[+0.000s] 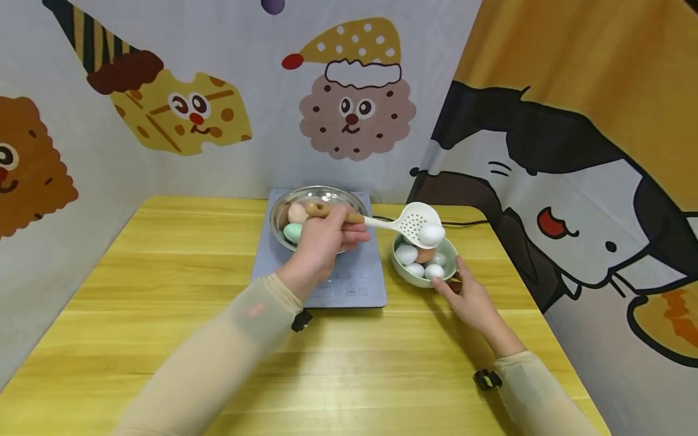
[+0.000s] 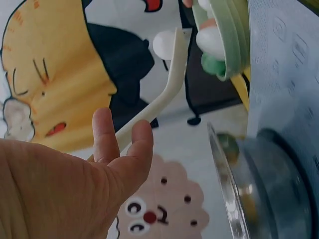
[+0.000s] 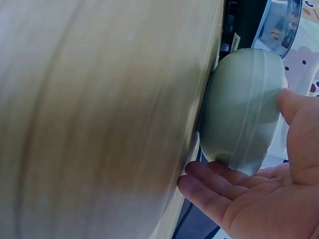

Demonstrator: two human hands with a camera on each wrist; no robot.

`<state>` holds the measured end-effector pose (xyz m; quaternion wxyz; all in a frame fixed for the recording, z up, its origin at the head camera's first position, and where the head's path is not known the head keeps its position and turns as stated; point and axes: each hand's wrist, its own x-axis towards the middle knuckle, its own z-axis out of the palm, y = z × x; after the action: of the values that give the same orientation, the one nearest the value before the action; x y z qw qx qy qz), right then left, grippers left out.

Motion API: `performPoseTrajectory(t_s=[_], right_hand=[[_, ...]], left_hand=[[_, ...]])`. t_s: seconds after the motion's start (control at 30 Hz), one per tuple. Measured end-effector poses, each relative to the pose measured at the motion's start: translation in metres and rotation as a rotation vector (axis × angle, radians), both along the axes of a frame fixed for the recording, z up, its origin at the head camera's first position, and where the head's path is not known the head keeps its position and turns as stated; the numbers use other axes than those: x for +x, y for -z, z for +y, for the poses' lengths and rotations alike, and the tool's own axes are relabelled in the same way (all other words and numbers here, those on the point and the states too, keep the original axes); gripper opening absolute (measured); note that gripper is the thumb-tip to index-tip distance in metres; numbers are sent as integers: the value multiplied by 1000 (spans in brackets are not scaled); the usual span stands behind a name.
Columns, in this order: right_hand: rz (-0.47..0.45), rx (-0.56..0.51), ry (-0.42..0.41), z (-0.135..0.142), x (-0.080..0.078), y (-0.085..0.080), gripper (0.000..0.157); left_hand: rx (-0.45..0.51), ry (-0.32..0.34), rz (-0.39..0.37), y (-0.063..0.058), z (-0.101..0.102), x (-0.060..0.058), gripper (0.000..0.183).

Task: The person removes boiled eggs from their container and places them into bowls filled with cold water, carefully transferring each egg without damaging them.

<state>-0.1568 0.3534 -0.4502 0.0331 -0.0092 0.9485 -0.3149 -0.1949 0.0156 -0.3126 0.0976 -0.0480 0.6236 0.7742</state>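
Observation:
My left hand (image 1: 319, 243) grips the wooden handle of a white slotted spoon (image 1: 410, 219). One white egg (image 1: 432, 234) lies on the perforated head, above a pale green bowl (image 3: 241, 109). In the bowl are several eggs (image 1: 406, 254), mostly white, with a brown one partly hidden under the spoon. My right hand (image 1: 473, 301) holds the bowl's right side, thumb at the rim and fingers against the outer wall. A shiny metal pot (image 1: 277, 225) contains a pinkish egg (image 1: 297, 212) and a mint-green egg (image 1: 292, 232); my left hand and forearm cover part of it.
Beneath the pot is a flat grey induction cooker (image 1: 349, 295) with touch controls at its front. A black cord (image 1: 463, 223) runs right along the back of the wooden table (image 1: 163, 290). Printed cartoon curtains (image 1: 218, 175) stand behind and to the right.

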Motion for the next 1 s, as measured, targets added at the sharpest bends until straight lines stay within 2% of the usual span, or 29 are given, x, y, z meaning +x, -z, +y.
performPoseTrajectory(t_s=[0.17,0.3,0.5,0.73,0.83,1.0], right_hand=[[1,-8,-10,0,-3,1,101],[0,-22,-16,-3,-3,0,100],[-19,-59,18,-6,-4,-2,100],[-43,-110,53,-3,-3,0,108],[-32,-114,42,-2,-2,1,106],[-26,-114,37,0,-2,3,104]], left_hand=[[-69,7,23,2,24,-2,41],[-84,13,63,3,36,-3,38],[-99,12,112,9,45,-6,37],[-221,8,151,13,51,-8,37],[-270,-7,204,12,56,-7,37],[-353,-13,336,8,63,-4,38]])
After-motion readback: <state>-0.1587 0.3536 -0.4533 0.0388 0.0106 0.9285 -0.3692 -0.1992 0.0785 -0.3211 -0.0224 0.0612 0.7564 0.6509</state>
